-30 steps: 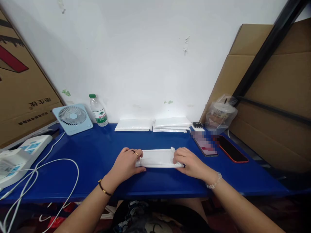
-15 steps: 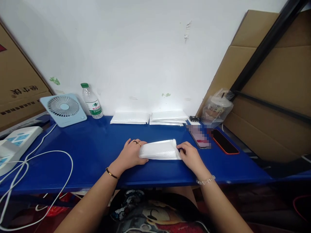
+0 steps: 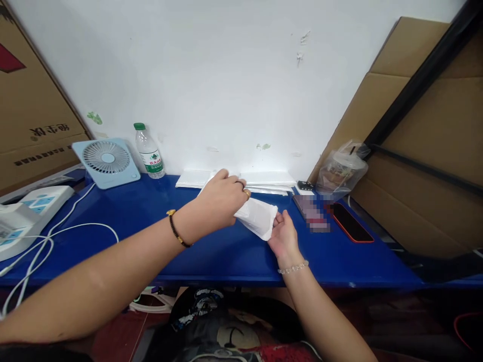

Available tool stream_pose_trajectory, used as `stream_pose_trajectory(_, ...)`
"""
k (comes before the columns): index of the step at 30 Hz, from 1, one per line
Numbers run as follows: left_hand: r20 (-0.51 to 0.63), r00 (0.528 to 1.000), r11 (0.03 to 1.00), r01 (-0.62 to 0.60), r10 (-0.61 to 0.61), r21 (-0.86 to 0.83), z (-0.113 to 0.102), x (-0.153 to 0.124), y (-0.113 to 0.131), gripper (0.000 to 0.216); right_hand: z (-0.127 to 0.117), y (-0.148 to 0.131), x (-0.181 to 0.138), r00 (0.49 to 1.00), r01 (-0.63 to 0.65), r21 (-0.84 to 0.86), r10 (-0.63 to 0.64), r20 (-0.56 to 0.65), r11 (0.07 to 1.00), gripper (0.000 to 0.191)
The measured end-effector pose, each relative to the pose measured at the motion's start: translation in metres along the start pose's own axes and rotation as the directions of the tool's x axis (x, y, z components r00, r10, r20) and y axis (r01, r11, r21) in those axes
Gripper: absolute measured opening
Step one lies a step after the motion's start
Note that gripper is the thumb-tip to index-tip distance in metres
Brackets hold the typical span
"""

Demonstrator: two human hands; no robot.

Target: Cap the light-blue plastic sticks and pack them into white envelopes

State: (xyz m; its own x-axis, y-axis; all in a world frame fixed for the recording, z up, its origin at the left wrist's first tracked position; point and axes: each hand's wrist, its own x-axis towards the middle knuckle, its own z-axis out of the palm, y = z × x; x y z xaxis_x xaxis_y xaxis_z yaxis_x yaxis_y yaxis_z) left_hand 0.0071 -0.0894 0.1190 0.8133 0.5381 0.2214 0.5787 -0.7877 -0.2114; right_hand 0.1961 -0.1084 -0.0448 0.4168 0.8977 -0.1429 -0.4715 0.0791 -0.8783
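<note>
My left hand (image 3: 222, 201) is closed around a white padded packet (image 3: 259, 217) and holds it tilted above the blue table (image 3: 151, 236). My right hand (image 3: 282, 236) is beneath the packet's lower right end, palm up, fingers touching it. Behind my left hand, two stacks of the same white packets (image 3: 268, 179) lie against the wall; the left stack is partly hidden by my hand.
A small blue fan (image 3: 106, 162) and a water bottle (image 3: 149, 152) stand at the back left, a white power strip (image 3: 26, 216) with cables at the far left. Two phones (image 3: 350, 222) and a bagged drink cup (image 3: 339, 171) are on the right. Cardboard leans on both sides.
The packet lay flat on the table between both hands; now my left hand has lifted it up and toward the back stacks, and my right hand has turned palm up under it.
</note>
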Motion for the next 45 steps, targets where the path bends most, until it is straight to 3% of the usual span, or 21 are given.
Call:
stream_pose_trajectory(3,-0.020,0.996,0.995,-0.090,0.091,0.041,-0.023,0.017,0.009,0.014,0.013,0.005,0.000,0.992,-0.123,0.142,0.120,0.030,0.982,0.033)
stream_pose_trajectory(6,-0.021,0.994,0.994,-0.104,0.105,0.038,-0.036,0.029,0.017,0.009,0.020,0.008,-0.001,0.985,-0.169,0.242,0.173,0.004,0.955,0.023)
stream_pose_trajectory(11,-0.037,0.998,0.999,-0.041,0.041,0.003,-0.033,0.037,0.002,0.019,0.026,0.004,-0.007,0.977,-0.179,0.275,0.204,-0.065,0.945,0.013)
stream_pose_trajectory(14,-0.031,0.999,1.000,0.009,-0.009,-0.003,-0.026,0.036,-0.023,0.028,0.028,0.000,-0.011,0.973,-0.200,0.175,0.216,-0.075,0.964,0.015)
stream_pose_trajectory(17,0.046,0.997,0.998,0.064,-0.065,0.006,-0.025,0.026,-0.050,0.039,0.026,-0.002,-0.006,0.979,-0.202,0.017,0.202,-0.023,0.979,0.024)
stream_pose_trajectory(20,0.150,0.981,0.993,0.120,-0.121,0.018,-0.028,0.008,-0.071,0.049,0.020,-0.006,0.008,0.994,-0.110,-0.113,0.112,0.017,0.988,0.031)
stream_pose_trajectory(23,0.248,0.948,0.980,0.192,-0.200,0.057,-0.023,-0.016,-0.088,0.056,0.008,-0.012,0.029,0.998,0.036,-0.281,-0.048,-0.035,0.959,0.033)
stream_pose_trajectory(26,0.330,0.891,0.950,0.293,-0.311,0.105,-0.003,-0.044,-0.114,0.058,-0.005,-0.019,0.045,0.971,0.196,-0.530,-0.240,-0.015,0.825,0.038)
stream_pose_trajectory(29,0.401,0.823,0.912,0.400,-0.403,0.096,0.031,-0.072,-0.142,0.056,-0.011,-0.023,0.052,0.933,0.287,-0.761,-0.351,0.084,0.581,0.043)
stream_pose_trajectory(32,0.448,0.762,0.871,0.483,-0.468,0.088,0.065,-0.088,-0.154,0.087,-0.010,-0.021,0.049,0.894,0.349,-0.879,-0.396,0.209,0.324,0.043)
stream_pose_trajectory(33,0.448,0.754,0.861,0.502,-0.481,0.080,0.076,-0.089,-0.151,0.101,-0.008,-0.020,0.047,0.880,0.370,-0.894,-0.404,0.250,0.253,0.043)
stream_pose_trajectory(35,0.420,0.788,0.871,0.491,-0.451,0.014,0.095,-0.085,-0.137,0.110,-0.005,-0.015,0.042,0.856,0.406,-0.904,-0.401,0.326,0.132,0.041)
stream_pose_trajectory(37,0.379,0.846,0.896,0.436,-0.374,-0.089,0.113,-0.076,-0.115,0.092,-0.003,-0.010,0.039,0.832,0.446,-0.895,-0.377,0.406,0.020,0.040)
stream_pose_trajectory(40,0.406,0.841,0.873,0.455,-0.357,-0.175,0.134,-0.062,-0.086,0.070,-0.001,-0.005,0.036,0.797,0.483,-0.863,-0.335,0.503,-0.147,0.039)
stream_pose_trajectory(42,0.394,0.837,0.867,0.471,-0.380,-0.165,0.140,-0.052,-0.069,0.070,0.000,-0.005,0.036,0.799,0.477,-0.854,-0.304,0.520,-0.208,0.038)
stream_pose_trajectory(45,0.236,0.880,0.876,0.453,-0.411,-0.164,0.139,-0.038,-0.038,0.069,0.001,-0.009,0.032,0.826,0.446,-0.864,-0.264,0.498,-0.233,0.038)
